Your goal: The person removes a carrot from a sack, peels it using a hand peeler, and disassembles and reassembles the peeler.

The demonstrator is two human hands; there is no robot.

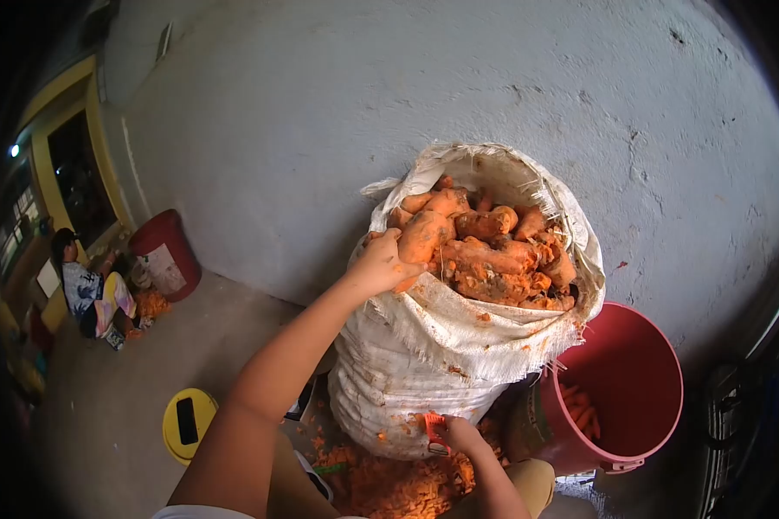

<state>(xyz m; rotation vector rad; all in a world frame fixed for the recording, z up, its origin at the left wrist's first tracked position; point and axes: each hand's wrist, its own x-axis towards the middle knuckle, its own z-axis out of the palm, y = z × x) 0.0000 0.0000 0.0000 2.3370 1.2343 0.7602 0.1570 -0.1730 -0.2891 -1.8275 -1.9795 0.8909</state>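
Observation:
A white woven sack (415, 381), its top rolled back, stands full of thick carrots (493, 259) with dirty, rough skins. At the sack's left rim my left hand (383, 262) has its fingers closed round a large carrot (424, 236). My right hand (463, 435) is lower down, in front of the sack's base, and grips a red-orange peeler (436, 431). Orange peelings (402, 489) lie heaped on the floor below it, between my legs.
Right of the sack stands a red bucket (632, 381) with several peeled carrots (584, 413) inside. A yellow round object with a dark top slot (189, 424) is on the floor at left. Farther back, a seated person (91, 285) is beside another red bucket (169, 255). A grey wall (303, 130) rises behind the sack.

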